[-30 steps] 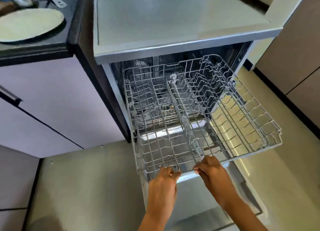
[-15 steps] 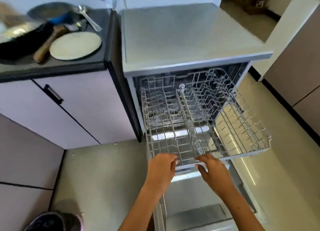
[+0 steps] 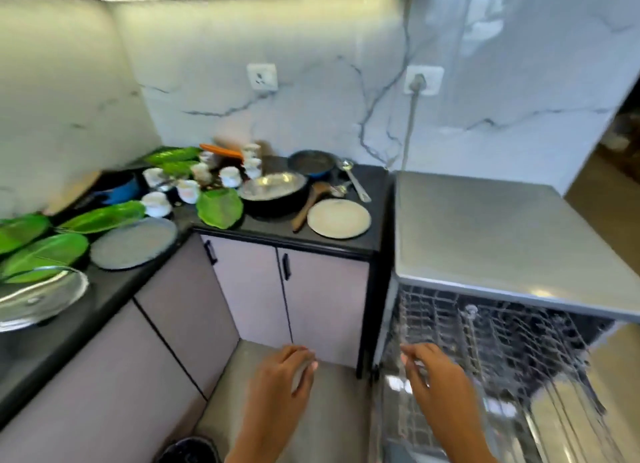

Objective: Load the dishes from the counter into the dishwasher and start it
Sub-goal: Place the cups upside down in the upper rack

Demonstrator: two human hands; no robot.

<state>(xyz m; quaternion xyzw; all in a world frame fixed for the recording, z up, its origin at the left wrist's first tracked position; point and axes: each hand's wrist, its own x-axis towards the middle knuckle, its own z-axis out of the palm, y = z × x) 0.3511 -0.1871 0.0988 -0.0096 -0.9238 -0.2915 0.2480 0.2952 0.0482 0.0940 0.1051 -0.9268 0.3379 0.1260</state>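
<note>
Neither grip holds anything: your left hand (image 3: 282,379) and right hand (image 3: 427,376) hang loose-fingered and empty over the floor and the rack's edge. Dishwasher (image 3: 485,227) stands open, its wire rack (image 3: 491,351) pulled out and bare, likely to take a first load. Dishes sit on the dark tabletop (image 3: 360,240): black pan (image 3: 277,199), pale plate (image 3: 338,218), green plates (image 3: 220,208), white cups (image 3: 188,189).

Head camera looks down toward corner counter (image 3: 277,232) and open dishwasher (image 3: 485,240).
</note>
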